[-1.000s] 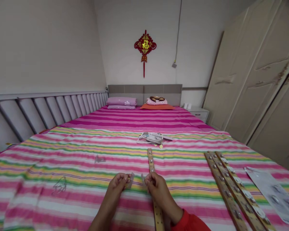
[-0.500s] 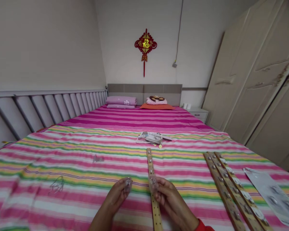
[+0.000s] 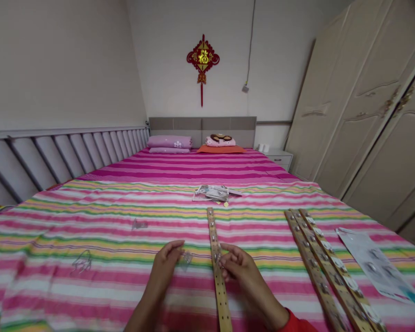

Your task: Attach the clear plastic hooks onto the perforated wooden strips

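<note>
A narrow wooden strip [image 3: 222, 299] with rows of small holes lies lengthwise before me. Several small shiny metal pieces [image 3: 212, 224] sit along its far part. At the strip's right edge, my right hand [image 3: 240, 267] has its thumb and fingers closed around a small shiny metal piece [image 3: 217, 257], partly hidden by the fingertips. My left hand [image 3: 166, 260] is to the left of the strip, fingers stretched and apart. Just beside its fingertips is a small clear plastic piece [image 3: 186, 261], apart from the strip.
Several wooden strips [image 3: 313, 251] with metal pieces lie at right, beside a clear blister pack [image 3: 375, 265]. Beyond my strip is a plastic bag [image 3: 210, 192]. Clear scraps [image 3: 139, 224] and a thin tangled piece [image 3: 82, 262] lie at left on the striped sheet [image 3: 100, 286].
My left hand has let go of the clear plastic piece and its fingers have spread. My right fingers have shifted onto the metal piece at the strip. The view has moved slightly.
</note>
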{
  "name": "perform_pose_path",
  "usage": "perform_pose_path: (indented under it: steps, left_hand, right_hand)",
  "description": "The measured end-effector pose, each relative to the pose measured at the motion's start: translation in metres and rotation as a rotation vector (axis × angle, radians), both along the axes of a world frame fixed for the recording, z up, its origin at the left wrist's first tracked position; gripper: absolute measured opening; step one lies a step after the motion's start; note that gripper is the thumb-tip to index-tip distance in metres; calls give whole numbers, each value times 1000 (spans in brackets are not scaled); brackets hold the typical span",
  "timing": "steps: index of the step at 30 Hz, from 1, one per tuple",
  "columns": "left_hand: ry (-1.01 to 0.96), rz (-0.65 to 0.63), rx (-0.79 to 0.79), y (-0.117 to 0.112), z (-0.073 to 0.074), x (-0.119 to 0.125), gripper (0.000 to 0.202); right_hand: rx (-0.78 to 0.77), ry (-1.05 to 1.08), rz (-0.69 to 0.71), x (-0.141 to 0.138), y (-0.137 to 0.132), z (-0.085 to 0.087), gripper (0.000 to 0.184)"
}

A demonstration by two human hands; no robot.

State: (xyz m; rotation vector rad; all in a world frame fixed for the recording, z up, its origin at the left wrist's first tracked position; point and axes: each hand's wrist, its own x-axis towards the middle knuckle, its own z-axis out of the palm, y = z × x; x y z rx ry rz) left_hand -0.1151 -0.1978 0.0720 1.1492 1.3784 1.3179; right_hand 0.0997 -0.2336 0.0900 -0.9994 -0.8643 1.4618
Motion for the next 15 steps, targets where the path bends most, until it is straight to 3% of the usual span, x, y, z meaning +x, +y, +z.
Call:
perform_pose_path:
  steps: [2, 6, 8, 11, 15]
  left_hand:
    - [-141, -135, -72, -22, 16, 23, 35]
    - [-130, -128, 28, -54, 27, 59, 46]
    - [-137, -115, 30, -61, 24, 64, 44]
    - [-169, -217, -28, -67, 18, 60, 36]
    - [-179, -278, -103, -74, 18, 58, 36]
  right_hand:
    - [67, -75, -26, -4, -3, 3, 49]
    - [110, -77, -29, -12, -10, 13, 48]
    - [94, -39, -34, -13, -16, 18, 47]
    - [55, 19, -49, -12, -26, 21, 45]
    - [-9, 60, -34, -8, -39, 11, 49]
